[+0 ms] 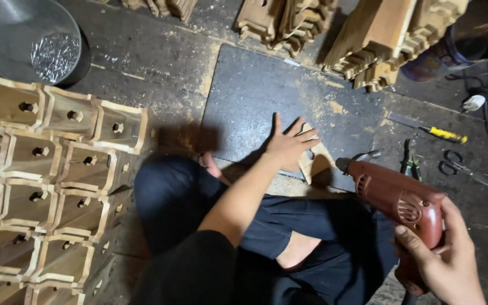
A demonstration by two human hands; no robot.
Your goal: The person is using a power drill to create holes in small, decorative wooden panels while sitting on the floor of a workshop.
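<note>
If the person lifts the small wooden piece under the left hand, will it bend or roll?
The wooden piece under the left hand looks like thin, flat cut wood, so probably stiff and light. Its flat shape suggests it would slide on the dark mat, not roll.

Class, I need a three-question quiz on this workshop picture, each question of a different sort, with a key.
1. True or false: the right hand grips the red drill.
2. What does the left hand press flat on: (a) the wooden piece on the dark mat, (b) the scissors, (c) the bowl of nails?
3. On which side of the picture are the holed wooden boxes stacked?

Key: 1 true; 2 a; 3 left.
</note>
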